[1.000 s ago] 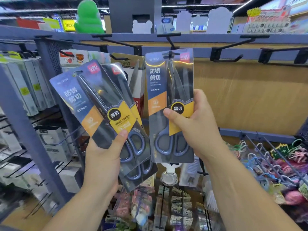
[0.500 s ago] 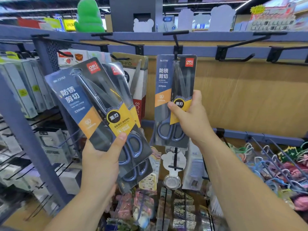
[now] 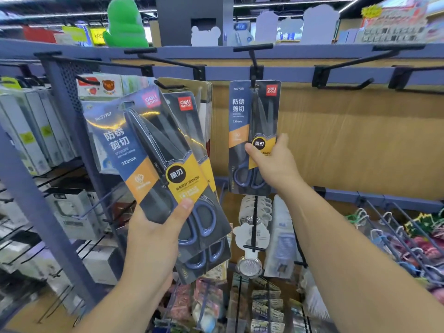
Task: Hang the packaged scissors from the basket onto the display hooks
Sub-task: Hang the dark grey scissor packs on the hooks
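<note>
My left hand [image 3: 153, 239] grips a tilted stack of packaged scissors [image 3: 153, 152], dark blue cards with yellow corners, held up in front of the left shelving. My right hand [image 3: 274, 164] pinches the lower part of one more scissors pack [image 3: 242, 116], thumb on its front. That pack hangs upright with its top hole on the black display hook [image 3: 253, 58] at the middle of the blue rail. The basket is out of view.
Bare black hooks [image 3: 346, 86] stick out of the rail to the right, in front of a wooden back panel [image 3: 360, 140]. Left shelves hold white boxes [image 3: 36, 131]. Hooks with small goods [image 3: 252, 236] hang below; colourful items [image 3: 408, 236] hang at lower right.
My right hand pushed its pack away from me along the hook toward the back panel. My left hand's stack stayed up, shifting slightly.
</note>
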Demonstrator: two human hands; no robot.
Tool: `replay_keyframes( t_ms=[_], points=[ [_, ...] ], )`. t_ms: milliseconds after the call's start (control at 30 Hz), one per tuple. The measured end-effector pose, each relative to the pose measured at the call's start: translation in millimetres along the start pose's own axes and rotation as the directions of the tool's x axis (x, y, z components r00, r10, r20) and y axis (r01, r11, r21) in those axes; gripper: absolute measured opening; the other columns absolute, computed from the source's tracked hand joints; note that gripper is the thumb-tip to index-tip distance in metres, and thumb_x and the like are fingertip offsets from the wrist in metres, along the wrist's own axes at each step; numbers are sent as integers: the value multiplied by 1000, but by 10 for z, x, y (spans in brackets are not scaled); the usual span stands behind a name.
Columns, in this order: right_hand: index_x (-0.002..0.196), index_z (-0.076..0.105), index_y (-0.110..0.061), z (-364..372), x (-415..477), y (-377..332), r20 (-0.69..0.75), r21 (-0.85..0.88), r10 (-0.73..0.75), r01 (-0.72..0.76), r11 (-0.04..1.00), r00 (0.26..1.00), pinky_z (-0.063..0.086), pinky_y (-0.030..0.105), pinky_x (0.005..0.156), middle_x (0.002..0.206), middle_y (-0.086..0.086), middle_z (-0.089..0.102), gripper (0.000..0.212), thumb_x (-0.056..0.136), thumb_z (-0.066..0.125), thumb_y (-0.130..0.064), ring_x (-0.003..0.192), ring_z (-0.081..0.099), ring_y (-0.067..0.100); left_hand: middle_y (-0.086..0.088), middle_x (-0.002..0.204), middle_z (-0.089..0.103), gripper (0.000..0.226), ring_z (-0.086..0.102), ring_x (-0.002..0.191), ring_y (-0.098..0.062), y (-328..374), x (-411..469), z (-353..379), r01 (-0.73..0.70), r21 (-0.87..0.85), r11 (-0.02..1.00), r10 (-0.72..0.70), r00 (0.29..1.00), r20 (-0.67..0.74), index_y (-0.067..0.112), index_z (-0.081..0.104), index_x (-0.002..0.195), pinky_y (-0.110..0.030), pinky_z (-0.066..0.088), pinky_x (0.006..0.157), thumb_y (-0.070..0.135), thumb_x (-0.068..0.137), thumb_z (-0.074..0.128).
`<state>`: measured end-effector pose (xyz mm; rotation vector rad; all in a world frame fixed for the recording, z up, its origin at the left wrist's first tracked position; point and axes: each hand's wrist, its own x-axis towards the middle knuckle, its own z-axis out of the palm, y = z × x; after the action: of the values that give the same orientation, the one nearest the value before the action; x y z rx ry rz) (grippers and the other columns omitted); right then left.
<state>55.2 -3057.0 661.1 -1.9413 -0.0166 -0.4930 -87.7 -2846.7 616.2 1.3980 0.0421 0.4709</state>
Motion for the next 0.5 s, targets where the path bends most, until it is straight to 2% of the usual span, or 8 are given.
replay_keyframes(
  t_ms=[67, 167, 233, 300, 333, 400, 433, 500],
  points=[
    [128, 40, -19, -49, -92, 40, -17, -2, 2, -2, 1000, 1000, 46, 19, 68, 99, -14, 63, 54, 93, 77, -37, 87, 60, -3, 12, 117, 79, 41, 73, 113, -11, 7, -3, -8, 6, -1, 1000, -6, 1000, 13, 31, 70, 118, -50, 49, 109, 35, 77, 75],
    [139, 41, -22, -129, -323, 80, -149, -65, -64, 55, 996, 987, 47, 28, 83, 115, -8, 58, 63, 91, 77, -41, 103, 59, 11, 10, 116, 79, 39, 74, 111, -11, 11, -27, -6, 26, -23, 999, -24, 998, 55, 29, 69, 118, -47, 51, 106, 31, 79, 74],
    [132, 46, -26, -139, -552, -7, -202, -43, -146, 140, 989, 968, 48, 31, 92, 122, -5, 55, 50, 93, 73, -43, 108, 55, 11, 8, 117, 79, 40, 74, 112, -13, 3, -60, 9, 44, -39, 998, -40, 995, 92, 26, 69, 120, -46, 51, 104, 28, 80, 74],
    [119, 52, -32, -116, -825, -178, -112, 97, -174, 185, 978, 978, 51, 29, 87, 116, -8, 60, 37, 92, 73, -46, 102, 60, 7, 5, 120, 79, 43, 73, 114, -16, -7, -94, 31, 61, -44, 997, -55, 991, 119, 24, 69, 123, -49, 51, 105, 28, 80, 75],
    [117, 55, -33, -95, -970, -275, -21, 176, -163, 164, 971, 986, 53, 26, 83, 111, -11, 63, 38, 89, 76, -48, 98, 62, 4, 4, 120, 78, 43, 73, 115, -18, -4, -119, 50, 66, -41, 997, -59, 989, 139, 23, 70, 123, -50, 51, 105, 28, 81, 77],
    [118, 56, -35, -30, -1201, -412, 159, 297, -128, 77, 952, 979, 57, 26, 81, 104, -18, 69, 51, 79, 87, -44, 93, 67, 0, 1, 120, 79, 42, 74, 115, -21, -10, -172, 94, 70, -20, 997, -64, 978, 198, 23, 71, 123, -51, 53, 102, 26, 82, 80],
    [118, 54, -37, 11, -1279, -429, 208, 329, -116, 42, 943, 971, 60, 30, 83, 103, -19, 71, 58, 74, 92, -40, 93, 70, 1, 2, 117, 80, 41, 75, 111, -20, -10, -201, 120, 79, -8, 997, -75, 972, 224, 25, 72, 120, -48, 55, 99, 26, 80, 80],
    [117, 52, -39, 72, -1370, -407, 207, 370, -90, 7, 929, 974, 61, 40, 84, 102, -14, 75, 67, 69, 97, -31, 92, 74, 9, 6, 109, 81, 41, 77, 103, -13, 2, -260, 156, 90, 5, 996, -89, 964, 251, 30, 72, 113, -37, 57, 89, 27, 73, 79]
  ],
)
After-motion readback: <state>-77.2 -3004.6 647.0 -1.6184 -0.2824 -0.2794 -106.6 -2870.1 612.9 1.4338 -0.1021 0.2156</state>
